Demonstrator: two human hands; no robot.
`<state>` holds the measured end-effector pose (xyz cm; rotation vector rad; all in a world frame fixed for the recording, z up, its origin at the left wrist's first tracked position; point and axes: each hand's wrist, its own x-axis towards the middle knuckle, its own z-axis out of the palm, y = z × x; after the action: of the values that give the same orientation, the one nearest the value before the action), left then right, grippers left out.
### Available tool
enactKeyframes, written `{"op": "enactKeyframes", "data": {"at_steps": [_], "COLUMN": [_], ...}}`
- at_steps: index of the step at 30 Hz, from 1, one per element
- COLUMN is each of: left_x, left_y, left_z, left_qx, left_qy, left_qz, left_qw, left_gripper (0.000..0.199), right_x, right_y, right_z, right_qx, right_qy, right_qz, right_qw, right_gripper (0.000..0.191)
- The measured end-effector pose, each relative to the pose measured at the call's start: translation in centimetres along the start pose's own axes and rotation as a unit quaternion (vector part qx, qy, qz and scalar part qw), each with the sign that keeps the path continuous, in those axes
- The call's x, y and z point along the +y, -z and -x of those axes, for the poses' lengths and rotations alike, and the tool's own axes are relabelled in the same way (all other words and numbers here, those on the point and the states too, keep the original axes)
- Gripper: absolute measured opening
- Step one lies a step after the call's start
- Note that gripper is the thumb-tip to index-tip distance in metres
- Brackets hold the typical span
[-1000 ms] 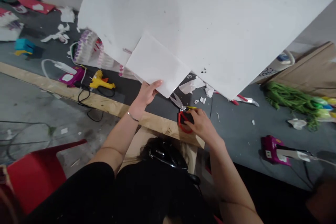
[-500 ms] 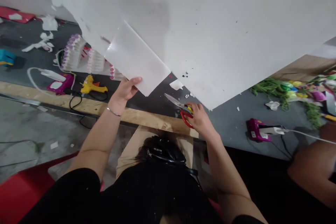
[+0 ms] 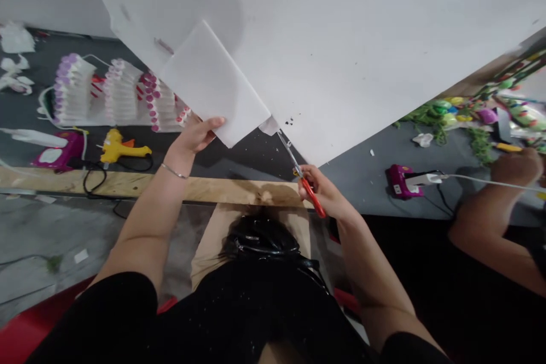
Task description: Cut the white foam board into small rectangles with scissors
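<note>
The left hand point(image 3: 197, 135) pinches the white sheet point(image 3: 217, 82) at one edge (thumb uppermost), so scissors point(image 3: 313, 198) gripped by the right hand point(image 3: 330, 193) could twist it

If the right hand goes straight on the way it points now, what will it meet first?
With the scissors leading, the right hand would probably meet the small white scrap first, by the held paper's corner; depth is unclear.

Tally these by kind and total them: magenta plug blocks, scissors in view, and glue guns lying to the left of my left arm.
Magenta plug blocks: 2
Red-handled scissors: 1
Yellow glue gun: 1
Total: 4
</note>
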<state>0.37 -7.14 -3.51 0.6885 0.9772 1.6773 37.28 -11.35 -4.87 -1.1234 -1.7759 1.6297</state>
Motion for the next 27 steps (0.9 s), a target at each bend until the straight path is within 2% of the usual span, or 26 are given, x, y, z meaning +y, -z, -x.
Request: {"op": "enactKeyframes", "data": {"at_steps": [5,10,12,15,18,23,27], "left_x": [-1.1,-2.3,-2.6,-3.0,-3.2,-3.5,-3.8], "left_y": [-0.1,0.7,0.9,0.8,0.5,0.3,0.7], "left_z": [-1.8,-4.0,-4.5,-4.6,-4.3,-3.9,-3.9], "left_qx": [-0.057,-0.071,-0.084,-0.104,-0.114,-0.11,-0.107], "left_qy": [0.004,0.058,0.059,0.053,0.079,0.171,0.191], "left_qz": [-0.011,-0.04,-0.046,-0.066,-0.077,0.01,0.043], "left_qw": [0.998,0.995,0.994,0.991,0.987,0.979,0.975], "left_gripper": [0.046,0.045,0.047,0.048,0.047,0.045,0.052], "right_x": [-1.5,-1.6,-1.6,-1.8,-2.3,-2.7,-2.5], "right_y": [-0.7,-1.5,-1.9,-2.2,-2.2,-1.8,-2.0], "right_z": [-1.9,-3.2,-3.5,-3.6,-3.4,-3.3,-3.0], "right_qx": [-0.037,0.016,0.035,0.045,0.046,0.049,0.051], "right_qy": [0.008,-0.017,-0.034,-0.056,-0.069,-0.078,-0.067], "right_qz": [-0.041,-0.039,-0.027,-0.009,0.003,0.015,0.016], "right_qw": [0.998,0.999,0.998,0.997,0.997,0.996,0.996], "right_gripper": [0.07,0.075,0.078,0.078,0.077,0.081,0.077]}}
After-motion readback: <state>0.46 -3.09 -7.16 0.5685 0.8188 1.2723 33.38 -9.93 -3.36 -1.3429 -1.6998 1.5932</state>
